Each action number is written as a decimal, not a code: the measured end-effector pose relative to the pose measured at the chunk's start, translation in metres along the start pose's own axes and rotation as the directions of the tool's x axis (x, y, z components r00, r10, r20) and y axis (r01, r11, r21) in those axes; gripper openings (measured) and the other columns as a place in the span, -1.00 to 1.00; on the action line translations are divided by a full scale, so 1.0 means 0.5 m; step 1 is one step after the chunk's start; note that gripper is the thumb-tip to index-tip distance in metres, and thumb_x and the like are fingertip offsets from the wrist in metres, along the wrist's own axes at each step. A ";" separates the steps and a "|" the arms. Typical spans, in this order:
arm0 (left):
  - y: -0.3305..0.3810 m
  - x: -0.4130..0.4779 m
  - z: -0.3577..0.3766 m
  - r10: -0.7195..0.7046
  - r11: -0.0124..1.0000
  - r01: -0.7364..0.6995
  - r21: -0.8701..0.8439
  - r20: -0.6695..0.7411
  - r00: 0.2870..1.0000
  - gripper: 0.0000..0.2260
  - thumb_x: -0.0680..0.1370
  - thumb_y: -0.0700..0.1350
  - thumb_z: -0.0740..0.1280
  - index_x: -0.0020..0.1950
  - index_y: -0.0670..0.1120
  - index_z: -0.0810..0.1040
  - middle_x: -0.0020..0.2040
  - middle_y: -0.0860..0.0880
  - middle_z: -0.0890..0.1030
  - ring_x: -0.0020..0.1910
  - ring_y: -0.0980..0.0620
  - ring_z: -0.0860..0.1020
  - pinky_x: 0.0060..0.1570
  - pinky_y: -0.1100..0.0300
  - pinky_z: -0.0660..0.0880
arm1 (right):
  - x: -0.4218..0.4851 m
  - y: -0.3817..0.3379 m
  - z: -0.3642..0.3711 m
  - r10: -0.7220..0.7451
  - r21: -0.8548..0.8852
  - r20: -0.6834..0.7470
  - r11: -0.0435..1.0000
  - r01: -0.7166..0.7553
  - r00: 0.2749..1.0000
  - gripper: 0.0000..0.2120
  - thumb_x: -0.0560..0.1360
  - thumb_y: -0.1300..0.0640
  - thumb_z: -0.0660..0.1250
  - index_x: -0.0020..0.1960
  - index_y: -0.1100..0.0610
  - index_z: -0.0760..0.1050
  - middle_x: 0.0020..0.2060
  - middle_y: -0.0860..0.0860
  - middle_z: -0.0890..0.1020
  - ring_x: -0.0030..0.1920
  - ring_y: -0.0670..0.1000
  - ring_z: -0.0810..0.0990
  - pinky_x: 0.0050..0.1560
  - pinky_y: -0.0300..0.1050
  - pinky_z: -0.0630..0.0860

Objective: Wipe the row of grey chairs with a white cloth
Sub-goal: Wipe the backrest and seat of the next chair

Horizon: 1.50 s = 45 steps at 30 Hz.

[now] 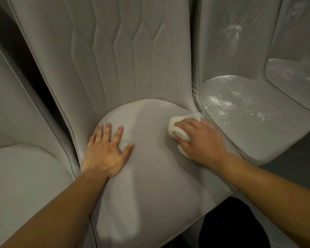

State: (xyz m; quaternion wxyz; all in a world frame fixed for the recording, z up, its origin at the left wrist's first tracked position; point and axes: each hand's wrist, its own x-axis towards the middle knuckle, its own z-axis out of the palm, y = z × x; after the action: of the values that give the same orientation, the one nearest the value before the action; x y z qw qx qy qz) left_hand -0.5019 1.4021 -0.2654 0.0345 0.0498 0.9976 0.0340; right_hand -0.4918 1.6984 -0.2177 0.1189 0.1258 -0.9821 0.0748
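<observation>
- The right hand (202, 140) grasps a bunched white cloth (177, 129), fingers curled over it, pressing it onto the far right part of the middle grey chair's seat (150, 176).
- The left hand (106, 151) lies flat on the left side of the same seat, fingers straight and spread, holding nothing.
- The chair to the right (254, 122) shows white specks and smears on its seat and backrest.
- Another grey chair (21, 185) stands just beside the middle one on the left.
</observation>
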 end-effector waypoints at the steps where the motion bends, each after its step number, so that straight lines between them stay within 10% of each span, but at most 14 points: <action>1: 0.000 0.000 0.000 0.000 1.000 0.000 -0.001 0.003 1.000 -0.23 0.50 0.46 -0.29 0.66 0.17 -0.13 0.68 -0.05 -0.11 0.64 -0.08 -0.18 0.60 0.00 -0.15 | -0.016 -0.029 -0.001 -0.057 0.024 -0.038 0.998 0.058 0.998 -0.61 0.50 -0.11 0.34 0.31 -0.16 0.46 0.24 -0.13 0.53 0.18 0.15 0.51 -0.08 0.07 0.59; 6: -0.003 -0.001 0.001 0.000 1.000 0.000 0.001 0.013 1.000 -0.22 0.49 0.47 -0.31 0.66 0.17 -0.16 0.68 -0.05 -0.14 0.64 -0.07 -0.19 0.60 -0.01 -0.16 | -0.079 -0.098 0.045 -0.308 -0.089 -0.044 0.949 0.303 0.950 -0.62 0.42 -0.05 0.30 0.23 -0.11 0.55 0.23 -0.05 0.57 0.10 0.19 0.54 -0.25 -0.04 0.53; 17: 0.006 0.001 -0.009 -0.019 0.999 0.018 0.032 0.057 0.998 -0.17 0.44 0.48 -0.35 0.66 0.16 -0.18 0.67 -0.05 -0.22 0.62 -0.09 -0.29 0.59 -0.05 -0.20 | 0.000 0.067 0.028 0.103 -0.086 0.049 0.991 -0.098 0.994 -0.60 0.50 -0.02 0.37 0.32 -0.05 0.48 0.31 -0.02 0.51 0.21 0.24 0.46 0.04 0.11 0.54; 24: 0.047 0.010 -0.064 -0.009 0.970 -0.029 0.240 0.156 0.988 -0.23 0.58 0.38 -0.20 0.68 -0.03 -0.11 0.64 -0.10 -0.31 0.60 -0.11 -0.37 0.56 -0.21 -0.25 | -0.084 -0.009 0.048 -0.196 -0.092 -0.072 0.978 0.190 0.978 -0.51 0.31 0.03 0.52 0.23 -0.09 0.57 0.25 -0.01 0.56 0.09 0.21 0.54 -0.26 0.03 0.55; 31: 0.196 0.036 -0.120 0.131 0.985 -0.147 0.091 0.164 0.978 -0.31 0.62 0.32 0.06 0.67 0.08 -0.07 0.65 -0.09 -0.28 0.61 -0.13 -0.34 0.56 -0.24 -0.23 | -0.009 0.108 0.054 -0.030 -0.101 0.034 0.994 0.034 0.999 -0.55 0.42 0.05 0.45 0.31 -0.08 0.51 0.29 0.01 0.52 0.18 0.26 0.51 -0.15 0.09 0.57; 45: 0.331 0.033 -0.010 0.095 0.995 -0.088 -0.043 0.219 0.971 -0.28 0.56 0.46 -0.17 0.63 0.21 -0.26 0.64 -0.07 -0.33 0.59 -0.13 -0.39 0.53 -0.26 -0.29 | 0.065 0.201 0.018 0.207 0.128 0.194 0.964 -0.234 0.959 -0.62 0.52 -0.14 0.30 0.33 -0.21 0.46 0.30 -0.07 0.50 0.28 0.10 0.42 0.23 0.07 0.44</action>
State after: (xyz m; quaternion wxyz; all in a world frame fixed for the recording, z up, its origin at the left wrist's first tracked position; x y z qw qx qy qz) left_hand -0.5028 1.5680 -0.2496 0.1441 0.0986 0.9835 0.0465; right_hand -0.5511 1.7854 -0.2300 0.0115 0.0302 -0.9883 0.1494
